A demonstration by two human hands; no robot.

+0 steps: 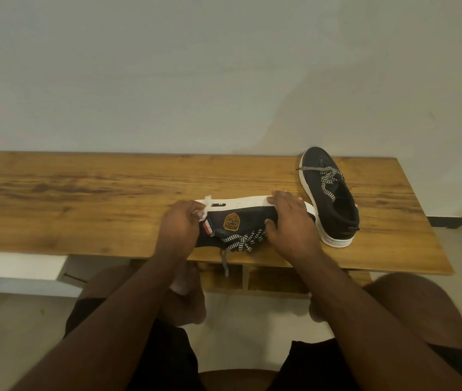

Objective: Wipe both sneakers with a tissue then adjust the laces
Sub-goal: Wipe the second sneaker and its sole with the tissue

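Note:
A dark navy sneaker point(241, 220) with a white sole and an orange badge lies on its side near the table's front edge, sole turned away from me. My left hand point(180, 225) presses a crumpled white tissue point(206, 210) against the heel end of the sole. My right hand point(292, 221) grips the toe end and holds the shoe steady. Its black-and-white laces point(241, 241) hang loose, one end dangling over the table edge. The second sneaker point(330, 196) stands upright to the right, toe pointing away, laces loose.
The wooden table point(83, 193) runs along a plain wall, with its right end just past the second sneaker. Open shelves point(275, 279) sit under the front edge. My knees are below the table, and a white ledge point(15, 266) is at lower left.

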